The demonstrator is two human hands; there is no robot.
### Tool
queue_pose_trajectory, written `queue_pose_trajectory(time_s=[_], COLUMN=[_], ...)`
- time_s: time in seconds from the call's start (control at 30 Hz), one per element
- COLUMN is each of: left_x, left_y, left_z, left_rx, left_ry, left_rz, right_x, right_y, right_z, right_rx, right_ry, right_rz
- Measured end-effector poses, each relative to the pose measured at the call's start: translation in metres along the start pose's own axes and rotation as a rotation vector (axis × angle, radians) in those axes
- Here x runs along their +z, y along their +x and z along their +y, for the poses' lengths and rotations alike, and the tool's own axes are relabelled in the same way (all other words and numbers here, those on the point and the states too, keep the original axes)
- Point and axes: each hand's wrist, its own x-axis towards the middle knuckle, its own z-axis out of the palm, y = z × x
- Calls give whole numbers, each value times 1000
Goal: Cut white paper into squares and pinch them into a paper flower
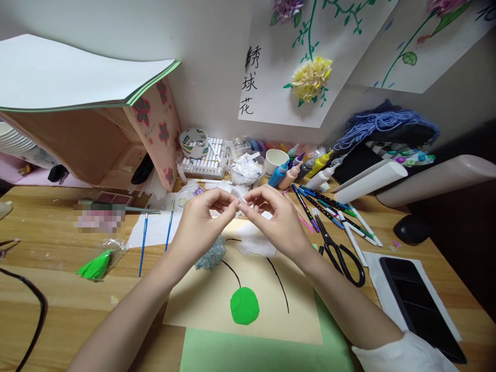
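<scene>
Both hands meet above a cream paper sheet [205, 312], with fingertips pinched together. Between the fingers of my left hand [207, 209] and my right hand [275, 212] is a small piece of thin white paper [238, 195], partly hidden by the fingertips. Below them, a loose white tissue [258, 240] lies on the sheet. Beside my left wrist sits a crumpled light blue flower ball [211, 256], partly covered by the arm. A flat green clay disc [244, 306] and black curved lines mark the sheet's lower part.
Black-handled scissors [339, 256], several markers [329, 212] and a phone [416, 299] lie at right. Paint bottles [294, 173] and a bowl of white scraps [248, 168] stand behind. At left are thin brushes [143, 243] and bagged green clay [96, 265].
</scene>
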Motion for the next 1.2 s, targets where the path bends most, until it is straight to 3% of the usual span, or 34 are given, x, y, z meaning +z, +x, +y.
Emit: queue_pose_trajectory(time_s=[0.27,0.47,0.9,1.2], left_x=[-2,-5,-5,-12], left_y=[5,8,8,16], left_z=[-3,-8,-7,-20], left_rx=[-7,-26,-37,-82], left_ry=[63,40,11,25], left_rz=[10,-13,-27,-24], right_x=[-12,-14,-15,-19], right_y=[8,12,16,21], right_z=[7,12,18,24], right_rx=[61,156,188,216], right_ry=[97,159,272,325], right_rz=[81,58,111,176])
